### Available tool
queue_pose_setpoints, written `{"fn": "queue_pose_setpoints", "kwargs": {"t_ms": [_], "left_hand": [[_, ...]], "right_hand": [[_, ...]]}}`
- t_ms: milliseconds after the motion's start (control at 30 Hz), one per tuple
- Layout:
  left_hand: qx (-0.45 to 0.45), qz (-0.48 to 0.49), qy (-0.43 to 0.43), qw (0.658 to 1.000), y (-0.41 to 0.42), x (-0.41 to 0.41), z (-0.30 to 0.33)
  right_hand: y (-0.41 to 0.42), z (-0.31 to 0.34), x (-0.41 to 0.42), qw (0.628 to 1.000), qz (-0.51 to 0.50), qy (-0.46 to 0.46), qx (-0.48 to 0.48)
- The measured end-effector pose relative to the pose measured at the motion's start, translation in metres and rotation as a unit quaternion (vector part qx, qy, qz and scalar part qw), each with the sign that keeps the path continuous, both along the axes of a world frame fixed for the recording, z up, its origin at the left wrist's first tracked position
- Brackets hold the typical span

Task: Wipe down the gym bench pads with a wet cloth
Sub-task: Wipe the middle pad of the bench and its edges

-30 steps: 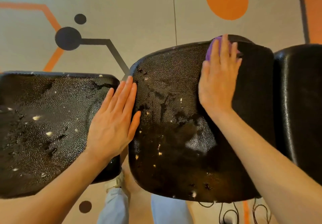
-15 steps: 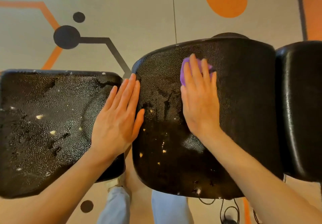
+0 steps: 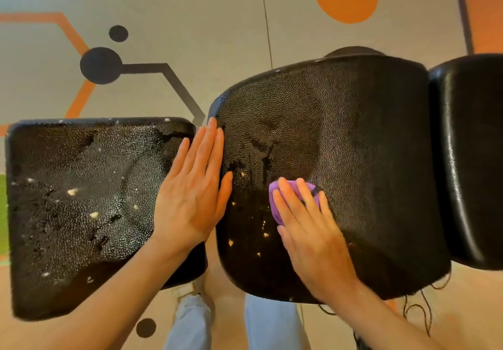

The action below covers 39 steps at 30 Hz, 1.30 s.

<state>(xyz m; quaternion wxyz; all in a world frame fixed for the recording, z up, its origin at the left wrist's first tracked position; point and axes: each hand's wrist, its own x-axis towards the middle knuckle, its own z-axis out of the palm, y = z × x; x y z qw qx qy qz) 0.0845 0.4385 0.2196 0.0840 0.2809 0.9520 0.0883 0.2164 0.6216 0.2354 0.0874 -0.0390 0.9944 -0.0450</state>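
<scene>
Purple cloth (image 3: 275, 197) lies on the middle bench pad (image 3: 367, 145), toward its near left part, under your right hand (image 3: 310, 230). Your right fingers (image 3: 288, 197) lie straight and slightly spread, pressing the cloth flat against the pad, with purple showing past the fingertips and along the left edge of the hand. Your left hand (image 3: 193, 189) rests flat with its fingers together, spanning the gap between the left bench pad (image 3: 81, 200) and the middle one, the fingertips reaching the middle pad's far left corner. The left pad carries shiny wet patches and pale crumbs; a few pale specks sit on the middle pad, just left of the cloth. A third black pad (image 3: 473, 159) stands at the right. Below lies a floor (image 3: 190, 9) with orange and dark shapes.
</scene>
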Motion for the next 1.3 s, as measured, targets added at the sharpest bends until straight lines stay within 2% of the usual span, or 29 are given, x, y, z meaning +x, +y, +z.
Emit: {"fn": "queue_pose_setpoints", "kwargs": {"t_ms": [67,167,233,367,433,533,600,633,733,800,867,933,1000,1033,1133,1167,1233,1300], "left_hand": [[0.0,-0.001,0.003,1.0,0.0,0.0,0.001],[-0.001,-0.001,0.015,1.0,0.001,0.0,0.001],[-0.002,0.001,0.016,1.0,0.001,0.001,0.0],[0.009,-0.001,0.015,1.0,0.0,0.0,0.0],[0.011,-0.001,0.016,1.0,0.0,0.0,0.0],[0.012,-0.004,0.018,1.0,0.0,-0.001,-0.001],[0.026,0.0,0.012,1.0,-0.002,0.0,0.001],[0.03,-0.002,0.012,0.999,-0.004,0.0,0.002],[0.022,-0.004,0.017,1.0,-0.02,0.0,0.005],[0.011,0.0,0.017,1.0,-0.032,0.0,0.006],[-0.003,-0.009,0.021,1.0,-0.037,-0.001,0.005],[-0.007,-0.009,0.029,1.0,-0.037,0.0,0.004],[-0.007,-0.006,0.029,1.0,-0.035,0.001,0.003],[-0.005,-0.006,0.027,1.0,-0.035,0.002,0.003],[0.0,-0.008,0.023,1.0,-0.037,0.001,0.003],[-0.002,-0.008,0.022,1.0,-0.038,0.002,0.004],[-0.002,-0.012,0.024,1.0,-0.037,0.001,0.004],[-0.004,-0.014,0.028,1.0,-0.037,0.001,0.003]], "right_hand": [[0.019,-0.008,-0.034,1.0,0.013,0.014,0.005],[0.027,-0.005,-0.149,0.986,-0.152,0.071,0.0],[0.013,-0.01,-0.149,0.979,-0.183,0.085,-0.02],[-0.019,-0.001,-0.012,1.0,0.019,-0.005,-0.004],[0.002,-0.006,-0.029,0.998,0.065,-0.009,-0.007],[0.014,-0.006,-0.142,0.995,-0.076,0.06,-0.003],[0.005,-0.007,-0.165,0.984,-0.157,0.078,-0.021],[-0.005,-0.012,-0.149,0.984,-0.161,0.076,-0.026],[-0.039,-0.011,-0.048,1.0,-0.026,0.002,-0.003],[-0.028,-0.014,-0.037,0.999,0.04,-0.001,0.005],[-0.012,-0.018,-0.092,0.999,0.003,0.038,0.001],[-0.008,-0.012,-0.158,0.992,-0.099,0.077,-0.007],[-0.023,-0.014,-0.165,0.983,-0.161,0.083,-0.027],[-0.035,-0.018,-0.144,0.985,-0.15,0.076,-0.03],[-0.063,-0.009,-0.045,1.0,-0.01,0.004,-0.007],[-0.057,-0.011,-0.04,1.0,0.023,-0.002,-0.012],[-0.044,-0.015,-0.085,0.999,0.01,0.022,-0.027],[-0.043,-0.011,-0.156,0.995,-0.072,0.06,-0.033]]}}
